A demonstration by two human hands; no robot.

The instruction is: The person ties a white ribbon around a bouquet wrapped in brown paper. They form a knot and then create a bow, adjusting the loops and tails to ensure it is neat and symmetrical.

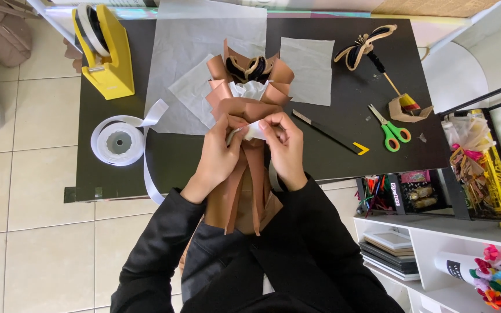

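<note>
A: Where is the bouquet (244, 116), and which way does it point?

B: It lies at the near edge of the black table (343, 156), in the middle. Its long axis runs from near to far. The open head, with brown paper folds and something dark inside, points to the far side; the stem end hangs over the near edge toward the person.

A: What do the hands do?

B: The left hand (218, 153) and the right hand (285, 148) meet at the narrow neck of the bouquet. Both are closed, pinching a white ribbon (254, 131) between fingertips, just on the wrapping.

A: And around it?

B: A ribbon spool (118, 140) sits to the left, a yellow tape dispenser (106, 52) far left. Green scissors (391, 128) and a cutter knife (329, 132) lie to the right, well apart from the hands.
</note>
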